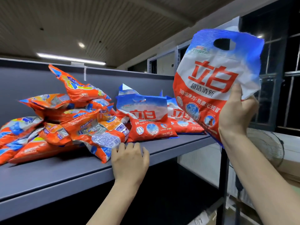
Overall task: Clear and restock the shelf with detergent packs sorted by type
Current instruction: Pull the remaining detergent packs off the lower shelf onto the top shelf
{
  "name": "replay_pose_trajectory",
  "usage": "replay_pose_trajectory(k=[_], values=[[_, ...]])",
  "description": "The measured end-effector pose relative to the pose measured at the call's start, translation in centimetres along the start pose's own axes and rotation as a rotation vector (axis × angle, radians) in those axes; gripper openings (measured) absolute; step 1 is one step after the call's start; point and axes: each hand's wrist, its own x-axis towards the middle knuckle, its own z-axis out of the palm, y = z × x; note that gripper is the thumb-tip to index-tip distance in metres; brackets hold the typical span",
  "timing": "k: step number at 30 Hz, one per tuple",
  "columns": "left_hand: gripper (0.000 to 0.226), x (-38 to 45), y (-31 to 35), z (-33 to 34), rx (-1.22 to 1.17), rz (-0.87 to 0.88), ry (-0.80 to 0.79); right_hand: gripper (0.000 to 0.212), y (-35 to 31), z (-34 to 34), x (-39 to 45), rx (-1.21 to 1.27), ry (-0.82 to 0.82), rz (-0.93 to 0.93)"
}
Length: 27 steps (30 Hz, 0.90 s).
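Observation:
My right hand (236, 114) grips a red, white and blue detergent pack (211, 78) with a handle hole, held upright in the air off the shelf's right end. Two more packs of that type (147, 120) lie on the grey shelf (65, 172) at the back right. A heap of several orange packs (73, 120) fills the shelf's left half. My left hand (129, 159) rests at the shelf's front, fingers loosely curled and holding nothing, its fingertips beside the nearest orange pack.
A dark upright post (224, 176) carries the shelf's right end. Beyond it stand a fan grille (267, 146) and cardboard boxes (289, 159). A grey back panel (32, 82) runs behind the packs. Below the shelf it is dark.

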Motion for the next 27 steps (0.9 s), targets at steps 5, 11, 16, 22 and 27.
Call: replay_pose_trajectory(k=[5, 11, 16, 22, 27], values=[[0.036, 2.4, 1.1, 1.2, 0.088, -0.001, -0.190, 0.020, 1.2, 4.7, 2.4, 0.078, -0.041, -0.028], [0.034, 2.9, 1.0, 1.6, 0.090, 0.052, -0.116, 0.032, 5.1, 12.2, 4.9, 0.127, -0.061, -0.010], [0.031, 3.3, 0.4, 3.1, 0.098, 0.077, 0.003, 0.045, 10.3, 18.9, 5.0, 0.013, -0.208, -0.150], [0.029, 3.2, 0.4, 3.6, 0.111, 0.060, 0.071, 0.060, 16.3, 22.3, 5.5, -0.637, -0.844, -0.086], [0.024, 2.6, 0.0, 3.5, 0.119, 0.052, 0.052, 0.057, 15.8, 22.3, 5.7, -0.484, -0.820, -0.019]])
